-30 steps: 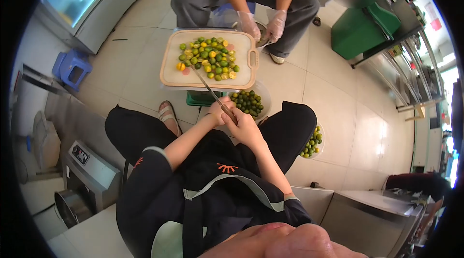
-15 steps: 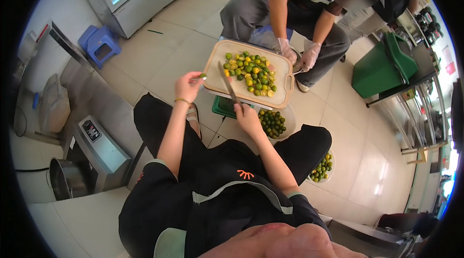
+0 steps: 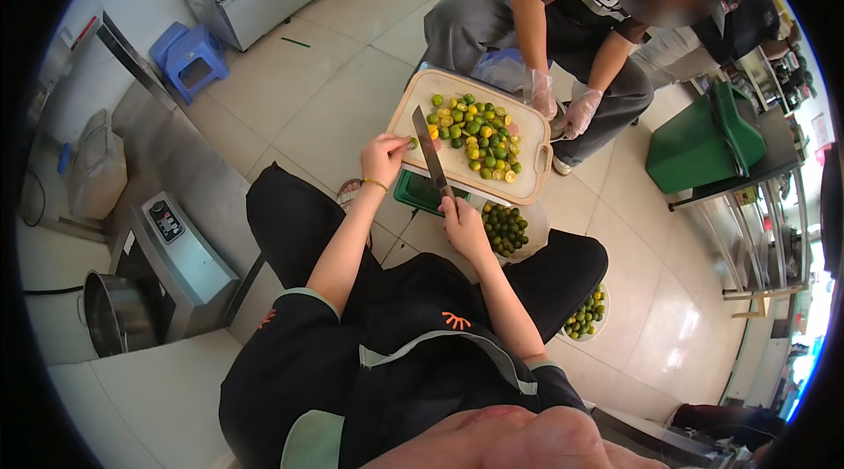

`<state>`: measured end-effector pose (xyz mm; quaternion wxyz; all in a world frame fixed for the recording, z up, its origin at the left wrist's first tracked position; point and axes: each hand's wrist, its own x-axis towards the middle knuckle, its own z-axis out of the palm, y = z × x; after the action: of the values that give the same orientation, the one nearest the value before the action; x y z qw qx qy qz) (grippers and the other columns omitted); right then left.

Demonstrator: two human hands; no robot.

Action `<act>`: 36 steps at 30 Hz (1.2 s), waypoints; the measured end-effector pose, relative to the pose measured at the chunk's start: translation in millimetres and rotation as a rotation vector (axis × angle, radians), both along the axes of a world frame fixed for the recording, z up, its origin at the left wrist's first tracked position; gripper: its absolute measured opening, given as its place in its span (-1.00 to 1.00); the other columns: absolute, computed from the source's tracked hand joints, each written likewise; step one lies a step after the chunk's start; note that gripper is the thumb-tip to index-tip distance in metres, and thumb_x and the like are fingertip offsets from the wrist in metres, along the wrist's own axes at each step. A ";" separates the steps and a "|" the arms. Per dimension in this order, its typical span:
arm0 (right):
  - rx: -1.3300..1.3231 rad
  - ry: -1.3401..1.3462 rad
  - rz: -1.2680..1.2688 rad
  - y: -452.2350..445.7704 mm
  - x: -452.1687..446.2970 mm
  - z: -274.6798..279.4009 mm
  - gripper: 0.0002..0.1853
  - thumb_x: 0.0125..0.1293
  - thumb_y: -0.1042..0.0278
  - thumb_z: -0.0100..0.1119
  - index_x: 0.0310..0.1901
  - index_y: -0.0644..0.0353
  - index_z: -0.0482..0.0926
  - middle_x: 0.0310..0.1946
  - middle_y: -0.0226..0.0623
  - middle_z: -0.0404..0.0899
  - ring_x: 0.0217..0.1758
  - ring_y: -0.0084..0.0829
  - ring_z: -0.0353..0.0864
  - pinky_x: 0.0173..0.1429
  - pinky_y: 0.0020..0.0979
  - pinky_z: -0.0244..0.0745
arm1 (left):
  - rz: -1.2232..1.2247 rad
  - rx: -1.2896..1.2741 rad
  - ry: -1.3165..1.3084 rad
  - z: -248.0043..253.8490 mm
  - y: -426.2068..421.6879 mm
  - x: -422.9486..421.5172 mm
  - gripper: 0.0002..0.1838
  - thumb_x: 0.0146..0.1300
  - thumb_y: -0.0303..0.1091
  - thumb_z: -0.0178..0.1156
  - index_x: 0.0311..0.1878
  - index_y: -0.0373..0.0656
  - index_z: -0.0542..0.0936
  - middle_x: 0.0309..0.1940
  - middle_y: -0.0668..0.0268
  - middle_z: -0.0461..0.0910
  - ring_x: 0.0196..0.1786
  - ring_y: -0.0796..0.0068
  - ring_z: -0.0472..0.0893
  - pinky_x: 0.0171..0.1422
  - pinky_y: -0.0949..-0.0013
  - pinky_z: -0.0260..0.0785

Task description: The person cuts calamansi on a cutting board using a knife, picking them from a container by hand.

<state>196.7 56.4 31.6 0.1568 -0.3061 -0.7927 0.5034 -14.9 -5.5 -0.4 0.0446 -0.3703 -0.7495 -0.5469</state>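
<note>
A beige cutting board point(image 3: 420, 89) carries a pile of whole and halved green-yellow citrus fruits point(image 3: 479, 130). At the board's left edge my left hand point(image 3: 384, 157) pinches a small green fruit point(image 3: 411, 143) between its fingertips. My right hand point(image 3: 463, 221) is closed around the handle of a knife point(image 3: 430, 149), whose blade slants up over the left part of the board, beside the pile. Below the board is a green container point(image 3: 417, 191), partly hidden. A white bowl of green fruits point(image 3: 505, 230) stands near my right hand.
Across the board sits a co-worker with gloved hands point(image 3: 581, 109). Another bowl of fruits point(image 3: 584, 318) is beside my right knee. Blue stools point(image 3: 195, 60) stand at the upper left, a green bin point(image 3: 703, 144) at the right, and a steel appliance point(image 3: 186, 249) at the left.
My hands were together at the knife before; they are now apart. My left hand has come to the board's left edge with a small fruit. The view has shifted, showing more of the co-worker.
</note>
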 end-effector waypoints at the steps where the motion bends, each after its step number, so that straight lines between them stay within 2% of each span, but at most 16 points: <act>1: -0.002 -0.009 0.003 -0.4 -1.3 -1.3 -0.59 0.47 0.04 -0.13 -0.28 0.27 0.49 -0.70 -0.36 0.39 -0.70 -0.51 0.40 -0.53 -0.43 0.32 | 0.021 -0.006 0.015 -2.8 1.0 -1.2 -0.85 0.09 -0.40 0.30 -0.25 -0.04 0.74 -0.44 0.26 0.66 -0.42 0.25 0.59 -0.30 0.31 0.43; 9: 0.001 -0.023 0.003 -5.2 -4.7 0.3 -0.59 0.48 0.04 -0.15 -0.31 0.27 0.46 -0.70 -0.34 0.39 -0.72 -0.48 0.40 -0.57 -0.41 0.32 | 0.135 -0.012 -0.039 -20.6 10.6 -0.2 -0.88 0.07 -0.39 0.30 -0.30 -0.07 0.74 -0.55 0.19 0.61 -0.45 0.18 0.53 -0.29 0.22 0.39; 21: 0.062 0.008 -0.018 -9.2 -16.4 -2.8 -0.58 0.49 0.07 -0.18 -0.33 0.29 0.45 -0.72 -0.23 0.41 -0.73 -0.36 0.42 -0.55 -0.35 0.34 | 0.203 -0.085 -0.064 -12.0 14.1 5.3 -0.89 0.07 -0.38 0.29 -0.32 -0.08 0.74 -0.55 0.16 0.61 -0.45 0.17 0.54 -0.30 0.23 0.39; 24: 0.272 0.163 -0.019 -1.2 -32.4 -26.4 -0.57 0.49 0.08 -0.19 -0.33 0.29 0.45 -0.73 -0.21 0.40 -0.74 -0.32 0.41 -0.56 -0.32 0.34 | 0.201 -0.081 -0.048 -13.3 15.2 7.9 -0.88 0.07 -0.40 0.28 -0.31 -0.06 0.75 -0.56 0.17 0.60 -0.44 0.18 0.53 -0.31 0.23 0.38; 27: -0.013 -0.072 -0.001 0.5 -40.3 6.6 -0.58 0.46 0.13 -0.15 -0.29 0.40 0.46 -0.42 0.28 0.52 -0.22 0.27 0.52 -0.16 0.02 0.41 | 0.197 -0.047 -0.008 -21.2 17.7 3.8 -0.87 0.07 -0.41 0.27 -0.31 -0.06 0.75 -0.57 0.19 0.60 -0.44 0.19 0.53 -0.31 0.24 0.38; 30: -0.059 -0.137 -0.003 -6.6 -29.4 13.4 -0.56 0.47 0.12 -0.18 -0.29 0.42 0.45 -0.45 0.28 0.52 -0.24 0.29 0.51 -0.17 0.04 0.40 | 0.223 -0.107 0.021 -21.8 18.1 2.5 -0.86 0.06 -0.42 0.27 -0.30 -0.05 0.75 -0.56 0.19 0.60 -0.45 0.19 0.53 -0.30 0.24 0.39; 32: -0.049 -0.114 0.006 -4.3 -32.7 7.1 -0.56 0.47 0.12 -0.19 -0.30 0.42 0.45 -0.45 0.27 0.52 -0.25 0.28 0.52 -0.16 0.04 0.41 | 0.216 -0.059 0.001 -23.4 20.3 2.4 -0.87 0.06 -0.41 0.28 -0.30 -0.05 0.75 -0.56 0.18 0.61 -0.46 0.19 0.52 -0.31 0.24 0.39; 34: -0.136 -0.123 0.011 -3.3 -38.5 11.8 -0.56 0.48 0.09 -0.21 -0.31 0.37 0.41 -0.55 0.05 0.44 -0.44 0.04 0.45 -0.35 -0.10 0.36 | 0.203 -0.026 -0.037 -22.7 20.0 6.6 -0.87 0.07 -0.41 0.28 -0.31 -0.05 0.75 -0.55 0.18 0.61 -0.46 0.19 0.52 -0.32 0.23 0.39; 36: -0.317 -0.152 0.020 2.7 -51.6 22.4 -0.57 0.49 0.02 -0.25 -0.34 0.26 0.34 -0.77 -0.36 0.26 -0.82 -0.44 0.32 -0.74 -0.37 0.23 | 0.191 -0.004 -0.082 -18.9 17.8 9.2 -0.88 0.08 -0.40 0.29 -0.31 -0.04 0.75 -0.55 0.17 0.61 -0.46 0.20 0.53 -0.32 0.23 0.39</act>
<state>145.1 59.0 54.0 0.0411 -0.3562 -0.7162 0.5988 -5.7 12.3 -19.3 0.0652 -0.2746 -0.7838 -0.5532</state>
